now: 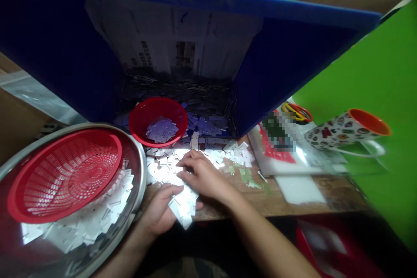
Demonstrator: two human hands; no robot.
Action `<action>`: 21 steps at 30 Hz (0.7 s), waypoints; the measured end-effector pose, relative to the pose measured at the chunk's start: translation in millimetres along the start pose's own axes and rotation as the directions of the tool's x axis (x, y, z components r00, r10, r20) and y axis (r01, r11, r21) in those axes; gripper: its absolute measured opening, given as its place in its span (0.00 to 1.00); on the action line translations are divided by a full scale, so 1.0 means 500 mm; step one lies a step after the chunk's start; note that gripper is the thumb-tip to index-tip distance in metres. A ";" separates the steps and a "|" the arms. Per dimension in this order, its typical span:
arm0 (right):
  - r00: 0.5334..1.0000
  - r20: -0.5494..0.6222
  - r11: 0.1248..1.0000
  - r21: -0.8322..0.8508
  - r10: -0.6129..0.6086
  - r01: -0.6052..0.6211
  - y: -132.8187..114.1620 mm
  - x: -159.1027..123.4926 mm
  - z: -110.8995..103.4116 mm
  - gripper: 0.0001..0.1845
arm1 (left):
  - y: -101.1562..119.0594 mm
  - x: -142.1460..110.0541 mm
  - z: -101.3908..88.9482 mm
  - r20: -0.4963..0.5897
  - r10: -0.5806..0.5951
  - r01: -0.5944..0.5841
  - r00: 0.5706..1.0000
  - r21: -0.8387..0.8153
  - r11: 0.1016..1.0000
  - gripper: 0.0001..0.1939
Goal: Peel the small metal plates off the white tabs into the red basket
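Observation:
My left hand (160, 213) is at the table's front edge, curled around a stack of small white flat pieces (183, 206). My right hand (201, 174) lies just above it, fingers bent and pressed down on a loose pile of the same white pieces (162, 169) spread over the wooden table (286, 203). A small red bowl (158, 120) holding several of the pieces stands just beyond the pile, at the mouth of a tipped blue crate (283, 65).
A large metal basin (138, 160) at the left holds a red colander (61, 173) and more white pieces. A patterned mug (345, 132), scissors with coloured handles (297, 112) and printed sheets lie at the right. The crate holds thin metal pins and newspaper.

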State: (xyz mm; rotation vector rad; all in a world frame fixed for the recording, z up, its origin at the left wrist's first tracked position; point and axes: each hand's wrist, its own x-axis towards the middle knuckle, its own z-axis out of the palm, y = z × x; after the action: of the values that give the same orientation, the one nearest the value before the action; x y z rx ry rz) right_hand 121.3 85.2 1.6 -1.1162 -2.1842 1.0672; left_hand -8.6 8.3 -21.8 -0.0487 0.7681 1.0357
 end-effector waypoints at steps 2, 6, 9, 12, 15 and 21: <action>0.999 -0.032 0.998 0.056 0.032 -0.030 0.002 0.006 -0.001 0.07 | 0.003 0.000 0.000 0.004 -0.016 0.016 1.000 -0.008 1.000 0.30; 0.979 -0.057 0.918 0.361 0.196 -0.163 0.006 -0.010 -0.021 0.03 | 0.011 0.003 0.002 0.035 -0.036 0.038 0.999 -0.051 0.998 0.26; 0.949 0.014 0.749 0.610 0.314 -0.257 0.012 -0.050 -0.044 0.09 | 0.015 0.004 0.005 0.083 -0.018 0.023 0.996 -0.057 0.998 0.27; 0.944 0.014 0.696 0.671 0.330 -0.254 0.024 -0.095 -0.060 0.10 | 0.014 0.002 0.008 0.094 -0.022 0.023 0.995 -0.010 1.000 0.27; 0.943 0.003 0.748 0.608 0.334 -0.267 0.037 -0.131 -0.062 0.09 | 0.012 0.000 0.010 0.075 -0.011 0.010 0.997 0.017 1.000 0.28; 0.938 0.016 0.763 0.577 0.346 -0.291 0.046 -0.155 -0.054 0.11 | 0.010 -0.002 0.011 0.050 0.007 -0.009 0.999 0.044 0.999 0.28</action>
State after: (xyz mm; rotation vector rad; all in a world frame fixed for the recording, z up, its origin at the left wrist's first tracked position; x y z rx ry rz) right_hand 194.1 41.3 -5.2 -1.2271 -1.4523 1.6453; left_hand -9.8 12.6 -15.5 0.0173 0.7463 1.0234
